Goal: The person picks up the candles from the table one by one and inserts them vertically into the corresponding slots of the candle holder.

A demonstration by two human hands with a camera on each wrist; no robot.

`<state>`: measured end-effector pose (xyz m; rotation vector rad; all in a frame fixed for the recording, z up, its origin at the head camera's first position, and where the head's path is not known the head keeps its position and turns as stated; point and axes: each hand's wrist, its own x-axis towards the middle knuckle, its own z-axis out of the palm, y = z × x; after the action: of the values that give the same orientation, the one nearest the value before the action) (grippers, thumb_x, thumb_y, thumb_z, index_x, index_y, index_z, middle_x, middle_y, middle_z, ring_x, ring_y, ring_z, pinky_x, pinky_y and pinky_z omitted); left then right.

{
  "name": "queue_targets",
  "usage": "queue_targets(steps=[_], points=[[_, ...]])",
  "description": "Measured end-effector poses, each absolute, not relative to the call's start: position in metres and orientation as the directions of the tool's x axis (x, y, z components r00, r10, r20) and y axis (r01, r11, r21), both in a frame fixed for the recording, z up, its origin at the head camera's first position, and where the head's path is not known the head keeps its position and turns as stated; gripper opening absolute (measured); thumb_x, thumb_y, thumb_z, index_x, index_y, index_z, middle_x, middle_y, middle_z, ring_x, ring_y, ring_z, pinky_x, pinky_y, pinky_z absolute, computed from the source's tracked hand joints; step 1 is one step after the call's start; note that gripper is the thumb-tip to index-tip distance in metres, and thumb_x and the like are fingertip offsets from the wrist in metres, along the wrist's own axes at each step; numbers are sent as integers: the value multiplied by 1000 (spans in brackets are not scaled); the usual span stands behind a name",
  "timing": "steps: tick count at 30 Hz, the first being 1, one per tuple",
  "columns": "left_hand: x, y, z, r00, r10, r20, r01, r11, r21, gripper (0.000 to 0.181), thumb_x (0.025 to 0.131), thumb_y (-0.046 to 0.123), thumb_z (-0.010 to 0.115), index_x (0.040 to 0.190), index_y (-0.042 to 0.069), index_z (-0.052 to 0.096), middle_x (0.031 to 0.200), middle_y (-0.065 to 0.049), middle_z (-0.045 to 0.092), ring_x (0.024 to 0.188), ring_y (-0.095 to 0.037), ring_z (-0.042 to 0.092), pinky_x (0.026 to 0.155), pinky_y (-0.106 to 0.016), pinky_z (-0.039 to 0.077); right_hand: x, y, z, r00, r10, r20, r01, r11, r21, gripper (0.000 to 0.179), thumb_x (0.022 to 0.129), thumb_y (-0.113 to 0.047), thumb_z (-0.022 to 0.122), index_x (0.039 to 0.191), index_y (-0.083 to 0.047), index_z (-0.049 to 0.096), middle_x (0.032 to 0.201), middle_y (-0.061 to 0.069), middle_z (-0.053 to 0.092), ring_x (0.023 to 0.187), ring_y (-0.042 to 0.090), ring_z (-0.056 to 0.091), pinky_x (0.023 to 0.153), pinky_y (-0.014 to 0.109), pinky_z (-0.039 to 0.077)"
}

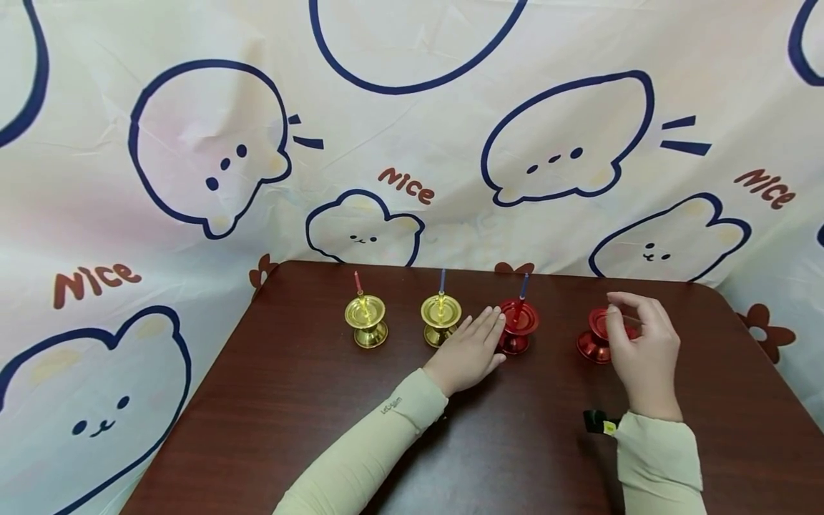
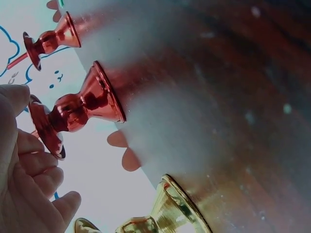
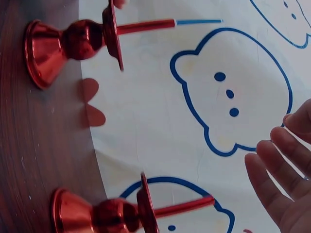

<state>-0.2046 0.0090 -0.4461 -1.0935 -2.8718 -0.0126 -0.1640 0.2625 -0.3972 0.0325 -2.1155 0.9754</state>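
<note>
Four small candle holders stand in a row. My left hand (image 1: 468,350) lies beside the third, a red candle holder (image 2: 73,107) carrying a blue candle (image 3: 199,22); its fingers look straight, reaching the left edge of the dish. Whether they touch it cannot be told. At the far right, my right hand (image 1: 644,350) is raised over the other red candle holder (image 1: 595,343). Its thumb and forefinger tips are close, with nothing visible between them. The red stem (image 3: 184,206) of that holder shows no blue candle.
To the left are two gold candle holders, one with a red candle (image 1: 357,282), one with a blue candle (image 1: 442,281). A small black object (image 1: 595,420) with a yellow tag is by the right cuff. A patterned cloth (image 1: 450,129) hangs behind the brown table (image 1: 290,415).
</note>
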Motion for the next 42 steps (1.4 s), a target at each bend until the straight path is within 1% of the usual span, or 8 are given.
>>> queue_targets(steps=[6,9,16,21,26,30,38,42], points=[[-199,10,-443,-734,670,111,675,738,3,65,109,44,41,162,9,25,169,-8,19,156,-22,12,123,-42,22,-161,276,-399,-693,330,641,-244,729,-639,22,99,-9,60,115,-3,73,110,11,68,99,-12,48,82,0,38],[-194,12,-439,-709,683,175,692,722,-11,63,108,44,43,161,12,30,167,-6,25,155,-21,18,122,-42,25,-159,282,-399,-694,355,626,-204,737,-644,23,99,-11,60,117,-4,73,112,12,68,100,-10,48,83,0,39],[-182,17,-434,-548,754,362,765,627,-147,55,106,42,49,154,13,46,155,-5,47,145,-20,41,118,-41,33,-157,293,-402,-716,397,574,-114,745,-657,26,99,-13,58,121,-3,70,111,15,67,98,11,55,82,2,36],[-178,26,-435,-484,767,421,792,589,-163,54,105,39,53,151,12,49,152,-6,51,143,-21,44,118,-39,34,-159,299,-403,-777,413,475,-17,741,-671,29,100,-13,56,124,-2,67,115,16,67,101,24,58,81,13,37],[-178,41,-436,-488,771,409,794,587,-159,54,106,40,51,152,11,48,153,-7,49,144,-21,42,119,-39,32,-159,309,-402,-832,452,322,114,707,-698,34,102,-13,51,132,-3,63,124,18,67,107,31,60,73,15,38],[-181,55,-436,-510,768,387,781,602,-165,56,106,42,48,153,11,45,155,-6,46,146,-20,40,119,-39,32,-160,317,-404,-853,458,251,172,700,-693,35,103,-14,51,134,-2,62,125,19,66,108,33,59,68,16,38],[-185,83,-434,-567,767,301,770,623,-137,60,107,46,45,158,14,38,160,-4,40,149,-18,34,120,-36,29,-161,332,-416,-920,364,147,194,748,-635,30,102,-11,57,127,6,62,116,29,65,100,39,60,67,33,46],[-185,94,-433,-595,764,248,760,636,-134,62,107,48,44,159,16,35,162,-3,36,150,-17,31,121,-35,27,-160,339,-423,-941,330,76,212,747,-630,29,102,-11,58,125,7,63,115,30,65,99,42,61,66,35,48]])
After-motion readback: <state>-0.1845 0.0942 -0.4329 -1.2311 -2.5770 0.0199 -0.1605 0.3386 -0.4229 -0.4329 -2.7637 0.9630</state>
